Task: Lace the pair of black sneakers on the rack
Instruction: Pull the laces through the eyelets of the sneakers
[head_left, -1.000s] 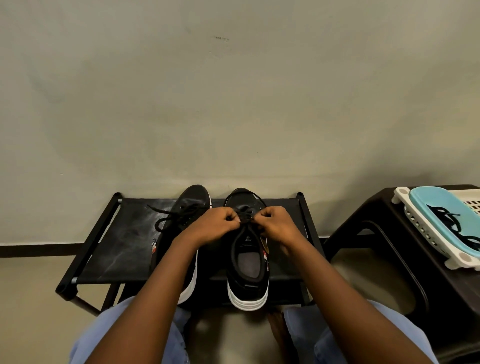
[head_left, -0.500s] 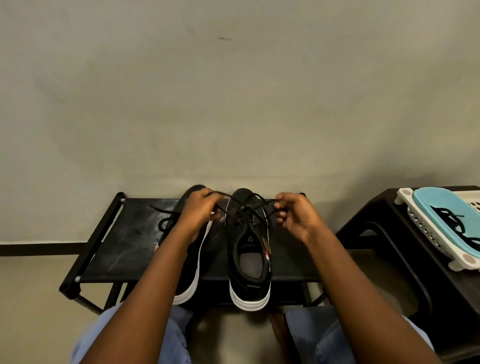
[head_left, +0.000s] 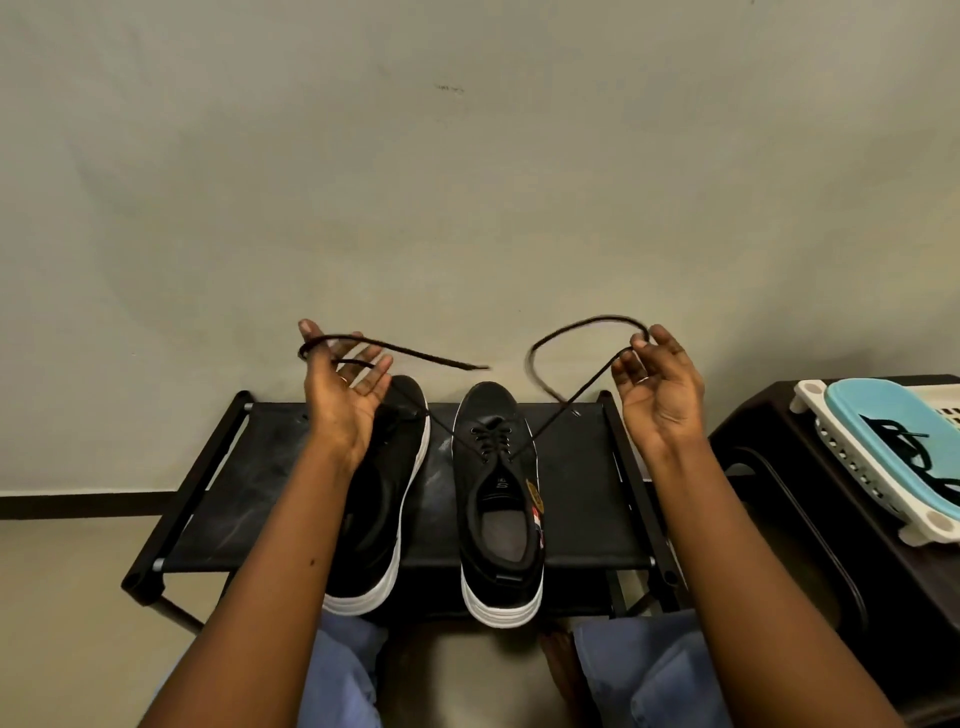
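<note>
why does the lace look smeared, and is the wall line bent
Head view: the lace loop by the right hand is motion-blurred, while the sneaker stays sharp; the wide lens bows the wall's dark base stripe and the rack edges; lighting is dim and soft, without glare.

My two hands were close together over the right sneaker (head_left: 500, 499) a second ago. Now I see them pulled far apart and lifted up. My left hand (head_left: 343, 387) is out past the left sneaker (head_left: 382, 499), and my right hand (head_left: 661, 384) is out by the rack's (head_left: 582, 499) right side. The lace (head_left: 571, 400) now stretches from the shoe up to each hand, with loose ends swinging.
</note>
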